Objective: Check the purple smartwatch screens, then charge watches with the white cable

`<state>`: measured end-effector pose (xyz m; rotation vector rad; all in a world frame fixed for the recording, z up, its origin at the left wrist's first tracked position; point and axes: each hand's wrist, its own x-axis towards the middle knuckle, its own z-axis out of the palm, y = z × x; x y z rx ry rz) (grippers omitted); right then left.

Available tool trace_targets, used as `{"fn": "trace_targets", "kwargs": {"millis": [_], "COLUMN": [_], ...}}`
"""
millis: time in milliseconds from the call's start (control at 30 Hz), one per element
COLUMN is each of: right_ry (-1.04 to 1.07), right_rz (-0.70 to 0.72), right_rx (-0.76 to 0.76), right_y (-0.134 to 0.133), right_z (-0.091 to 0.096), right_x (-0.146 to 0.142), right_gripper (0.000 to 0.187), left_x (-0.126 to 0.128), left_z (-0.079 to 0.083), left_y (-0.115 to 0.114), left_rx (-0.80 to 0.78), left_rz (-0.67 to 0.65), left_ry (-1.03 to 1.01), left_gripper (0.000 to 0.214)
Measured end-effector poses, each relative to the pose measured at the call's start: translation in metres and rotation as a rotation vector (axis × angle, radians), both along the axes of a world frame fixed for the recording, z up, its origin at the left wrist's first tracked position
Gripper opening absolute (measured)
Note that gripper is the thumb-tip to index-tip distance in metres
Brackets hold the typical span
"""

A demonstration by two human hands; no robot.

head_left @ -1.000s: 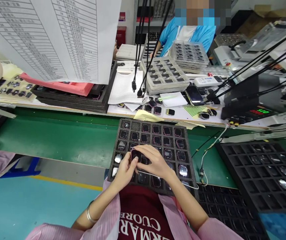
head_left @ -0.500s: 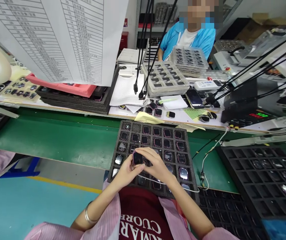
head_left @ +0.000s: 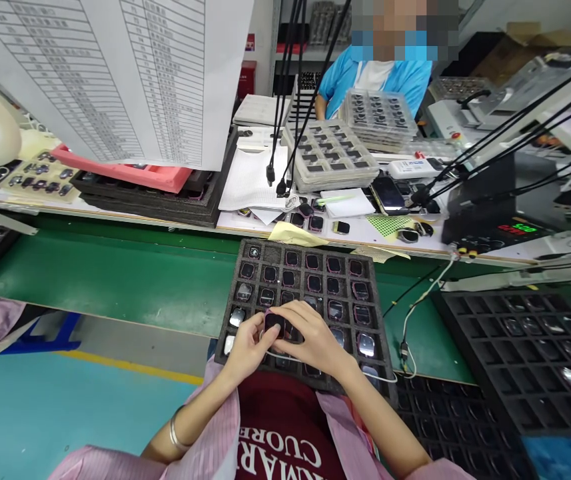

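Between my two hands is a smartwatch body [head_left: 274,325] with a dark screen and a purplish rim, held over a black foam tray [head_left: 271,253]. My left hand [head_left: 249,345] grips its left side, the thumb lying on the screen. My right hand [head_left: 311,333] closes on its top and right side with bent fingers. A white cable [head_left: 382,379] runs from beneath the hands to the right across the tray. Several similar watch bodies [head_left: 334,265] sit in the tray's compartments. My hands and the held watch cover some of the middle ones.
A printed sheet [head_left: 165,80] hangs at upper left. Black cables [head_left: 276,133] dangle over the bench. A power supply [head_left: 495,207] with lit digits stands right. More foam trays [head_left: 495,373] lie lower right. A person in blue [head_left: 338,73] sits opposite, behind stacked plastic trays [head_left: 335,157].
The watch has dropped slightly and tilted, its screen darker. My left thumb has come up onto the screen, and my right hand has shifted slightly down with it.
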<state>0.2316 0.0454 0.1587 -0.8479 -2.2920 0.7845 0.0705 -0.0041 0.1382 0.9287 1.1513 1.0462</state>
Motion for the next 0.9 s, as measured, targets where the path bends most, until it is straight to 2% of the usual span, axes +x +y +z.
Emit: {"fn": "trace_targets", "kwargs": {"millis": [267,900], "right_ry": [0.058,0.097], "right_rz": [-0.007,0.040], "right_rx": [-0.046,-0.075], "right_y": [-0.005,0.007], "right_z": [0.012,0.008], "right_x": [-0.002,0.001], "right_gripper": [0.040,0.039], "left_x": [-0.003,0.000], "left_z": [0.012,0.019], "left_y": [-0.006,0.000], "left_rx": [-0.029,-0.048], "left_rz": [-0.053,-0.095], "left_ry": [-0.021,0.029], "left_gripper": [0.037,0.032]}}
